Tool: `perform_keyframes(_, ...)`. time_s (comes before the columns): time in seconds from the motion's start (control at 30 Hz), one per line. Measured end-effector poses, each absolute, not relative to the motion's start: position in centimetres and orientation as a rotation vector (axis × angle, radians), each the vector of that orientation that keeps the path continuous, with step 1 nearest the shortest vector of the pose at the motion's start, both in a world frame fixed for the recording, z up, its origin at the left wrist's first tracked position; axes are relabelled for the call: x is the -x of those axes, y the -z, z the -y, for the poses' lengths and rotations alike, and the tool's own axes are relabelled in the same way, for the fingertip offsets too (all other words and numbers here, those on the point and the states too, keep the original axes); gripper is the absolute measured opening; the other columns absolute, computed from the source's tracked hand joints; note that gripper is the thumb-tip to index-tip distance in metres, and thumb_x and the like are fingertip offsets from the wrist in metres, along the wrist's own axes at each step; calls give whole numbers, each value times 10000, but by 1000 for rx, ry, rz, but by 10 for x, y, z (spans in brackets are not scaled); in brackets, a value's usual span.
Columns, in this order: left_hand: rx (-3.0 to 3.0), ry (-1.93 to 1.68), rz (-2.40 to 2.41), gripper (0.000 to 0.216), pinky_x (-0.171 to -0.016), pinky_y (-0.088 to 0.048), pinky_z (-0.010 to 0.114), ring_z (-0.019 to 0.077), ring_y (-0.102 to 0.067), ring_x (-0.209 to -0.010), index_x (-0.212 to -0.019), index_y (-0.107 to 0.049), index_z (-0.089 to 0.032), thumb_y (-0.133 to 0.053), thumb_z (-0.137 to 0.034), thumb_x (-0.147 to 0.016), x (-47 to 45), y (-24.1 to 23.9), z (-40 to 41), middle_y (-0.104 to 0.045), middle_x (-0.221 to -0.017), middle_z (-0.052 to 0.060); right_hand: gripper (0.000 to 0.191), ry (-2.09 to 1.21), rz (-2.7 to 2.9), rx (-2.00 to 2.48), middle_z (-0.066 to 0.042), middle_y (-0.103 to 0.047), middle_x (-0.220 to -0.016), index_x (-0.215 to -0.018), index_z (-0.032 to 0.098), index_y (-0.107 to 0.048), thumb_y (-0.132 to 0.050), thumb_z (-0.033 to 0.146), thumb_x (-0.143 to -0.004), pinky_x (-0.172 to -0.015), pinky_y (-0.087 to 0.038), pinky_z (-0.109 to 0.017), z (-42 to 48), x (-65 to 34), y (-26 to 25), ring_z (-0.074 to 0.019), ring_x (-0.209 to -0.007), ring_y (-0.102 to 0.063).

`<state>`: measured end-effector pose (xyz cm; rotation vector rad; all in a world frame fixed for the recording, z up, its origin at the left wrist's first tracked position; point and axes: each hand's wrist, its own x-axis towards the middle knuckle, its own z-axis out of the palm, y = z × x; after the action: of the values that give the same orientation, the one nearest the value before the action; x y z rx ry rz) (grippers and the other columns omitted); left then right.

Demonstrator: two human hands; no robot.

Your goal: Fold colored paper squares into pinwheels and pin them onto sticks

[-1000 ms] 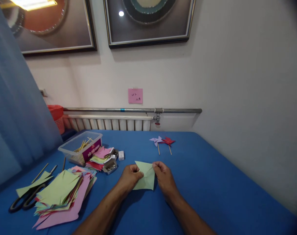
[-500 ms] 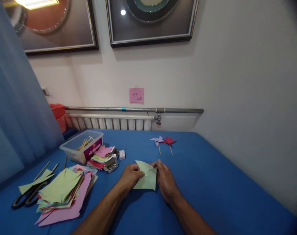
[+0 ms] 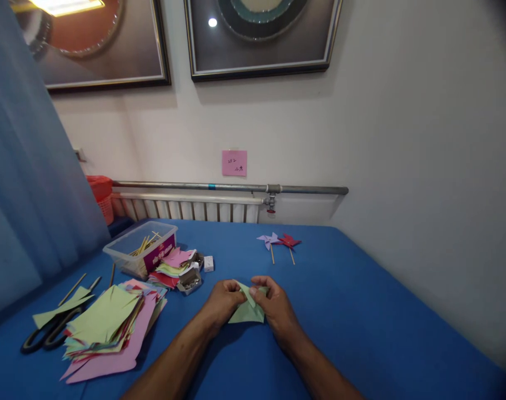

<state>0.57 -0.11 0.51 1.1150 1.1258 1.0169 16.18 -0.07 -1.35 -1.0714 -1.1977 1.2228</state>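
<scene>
A light green sheet of paper [image 3: 247, 314] is held between my two hands above the blue table. My left hand [image 3: 224, 300] pinches its left side with thumb and fingers. My right hand [image 3: 275, 303] grips the upper right part, where a corner is bent over toward the middle; the fingers partly hide the fold. Farther back lie a lilac paper pinwheel [image 3: 269, 240] and a red paper pinwheel [image 3: 290, 241], each on a thin stick.
Left of my arms are a stack of coloured paper [image 3: 105, 316], black-handled scissors [image 3: 55, 333], a clear plastic box [image 3: 121, 256] with sticks, and small open boxes of metal pins [image 3: 190, 281]. A white wall [image 3: 427, 211] borders the table's right and back.
My right hand has moved its thumb over the paper's upper right, and that corner now curls inward. The left hand keeps its pinch.
</scene>
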Motion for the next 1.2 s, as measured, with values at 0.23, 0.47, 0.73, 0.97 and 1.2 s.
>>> perform_keyframes(0.23, -1051, -1012, -1075, 194, -524, -322, 259, 107, -461, -476, -632, -603, -174, -717, -295, -531, -5, -9, 4, -597, -545, -11, 439, -1181, 1184, 1089, 40, -603, -659, -960, 215, -669, -784, 561, -716, -539, -431, -265, 4, -158, 17, -145, -563, -526)
perform_keyframes(0.47, -1049, -1010, -1089, 177, -526, -326, 265, 114, -473, -483, -640, -624, -168, -700, -294, -542, -3, -10, 5, -604, -551, -2, 410, -1279, 1190, 1035, 60, -538, -595, -835, 220, -652, -816, 565, -686, -531, -376, -249, 8, -162, 6, -128, -542, -477)
perform_keyframes(0.73, -1000, -1026, -1052, 186, -527, -354, 260, 127, -522, -504, -676, -653, -146, -705, -261, -539, -1, -10, 5, -632, -584, 18, 450, -1317, 1215, 956, 49, -589, -656, -848, 217, -652, -864, 562, -650, -575, -398, -265, 8, -163, 7, -142, -593, -517)
perform_keyframes(0.97, -989, -1044, -1035, 209, -519, -347, 251, 113, -510, -486, -665, -654, -141, -745, -270, -527, -3, -13, 6, -621, -563, 3, 450, -1336, 1162, 980, 56, -596, -675, -908, 230, -610, -859, 490, -638, -585, -420, -270, 7, -160, 11, -148, -598, -535)
perform_keyframes(1.2, -980, -1045, -1018, 252, -523, -346, 246, 110, -509, -493, -658, -656, -143, -802, -299, -526, -4, -13, 6, -624, -565, 1, 411, -1252, 1182, 1049, 47, -599, -657, -895, 234, -602, -832, 455, -636, -569, -436, -278, 6, -159, 11, -165, -594, -555)
